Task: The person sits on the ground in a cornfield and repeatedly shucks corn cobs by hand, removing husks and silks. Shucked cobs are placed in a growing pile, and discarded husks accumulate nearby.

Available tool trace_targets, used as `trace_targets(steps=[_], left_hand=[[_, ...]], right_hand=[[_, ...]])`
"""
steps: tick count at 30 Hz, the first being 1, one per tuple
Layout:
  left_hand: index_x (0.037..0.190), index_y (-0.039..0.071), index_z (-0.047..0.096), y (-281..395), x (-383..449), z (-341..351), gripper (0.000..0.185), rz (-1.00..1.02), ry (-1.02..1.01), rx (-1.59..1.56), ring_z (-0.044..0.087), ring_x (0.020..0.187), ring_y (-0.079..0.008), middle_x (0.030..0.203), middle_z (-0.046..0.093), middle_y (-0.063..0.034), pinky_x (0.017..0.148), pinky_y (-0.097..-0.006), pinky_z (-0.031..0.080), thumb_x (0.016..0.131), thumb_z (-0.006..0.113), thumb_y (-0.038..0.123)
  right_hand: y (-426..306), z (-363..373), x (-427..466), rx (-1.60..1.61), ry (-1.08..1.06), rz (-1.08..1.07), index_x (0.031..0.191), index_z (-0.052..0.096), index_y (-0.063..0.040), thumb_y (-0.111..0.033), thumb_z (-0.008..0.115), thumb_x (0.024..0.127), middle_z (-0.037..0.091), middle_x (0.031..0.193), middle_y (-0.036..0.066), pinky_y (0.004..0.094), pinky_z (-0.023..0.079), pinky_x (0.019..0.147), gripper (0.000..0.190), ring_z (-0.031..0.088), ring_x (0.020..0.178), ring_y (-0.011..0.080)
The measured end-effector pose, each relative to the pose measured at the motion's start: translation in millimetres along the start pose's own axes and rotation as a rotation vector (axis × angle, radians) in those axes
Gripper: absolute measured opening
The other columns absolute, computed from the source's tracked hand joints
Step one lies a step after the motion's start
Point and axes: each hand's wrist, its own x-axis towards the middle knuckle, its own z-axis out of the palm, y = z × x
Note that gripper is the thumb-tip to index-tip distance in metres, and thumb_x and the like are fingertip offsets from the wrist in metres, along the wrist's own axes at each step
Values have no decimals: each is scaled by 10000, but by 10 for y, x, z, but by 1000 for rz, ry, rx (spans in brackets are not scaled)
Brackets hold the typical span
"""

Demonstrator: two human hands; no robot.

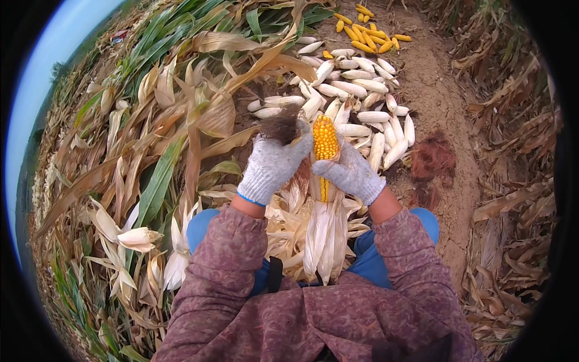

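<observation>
In front of my body an ear of corn point(325, 138) points away from me, its yellow kernels bare at the tip and along a strip lower down. My right hand point(350, 169), in a grey knit glove, grips it around the middle. Peeled husk leaves point(326, 240) hang from its base towards my lap. My left hand point(276, 158), gloved too, is closed on a dark tuft of corn silk point(284, 123) just left of the ear. The left fingertips are partly hidden by the silk and the hand itself.
Beyond my hands lies a heap of ears in pale husks point(348, 86), with bare yellow cobs point(368, 36) farther off. Corn stalks and dry leaves point(181, 113) lie at left. Shed husks point(285, 226) pile between my knees. Reddish silk point(432, 156) lies on the soil point(457, 217) at right.
</observation>
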Motion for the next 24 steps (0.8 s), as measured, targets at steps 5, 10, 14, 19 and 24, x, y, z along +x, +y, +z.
trace_targets(steps=[5,10,14,19,24], left_hand=[[1240,1,654,-38,29,53,365,-6,22,-31,668,998,-197,1111,716,-121,890,-363,538,970,713,240],[1242,8,657,-199,78,68,322,56,82,7,620,1006,-153,1131,689,-69,897,-336,526,970,718,171],[1282,-3,629,-200,66,68,407,59,91,30,689,1066,-284,1169,713,-180,945,-404,531,970,698,249],[1267,-5,643,-189,62,58,406,21,89,14,697,1091,-307,1177,719,-187,951,-411,532,981,685,279],[1273,2,658,-211,64,88,455,-12,101,15,701,1078,-300,1173,725,-184,938,-410,535,984,699,352]], right_hand=[[-56,-4,16,33,-20,6,1447,504,-4,-460,839,830,647,1280,118,359,480,1051,837,598,1194,209],[70,40,40,150,8,-12,1478,463,4,-481,838,854,613,1334,103,344,467,1067,875,575,1223,196],[51,42,24,164,27,-21,1491,454,6,-479,825,877,608,1343,93,338,464,1069,865,573,1224,186],[29,47,31,181,47,-1,1500,447,4,-452,805,899,608,1342,99,337,458,1074,835,573,1222,186],[0,40,12,144,66,-42,1490,467,0,-419,782,923,622,1325,98,333,468,1061,772,581,1205,181]])
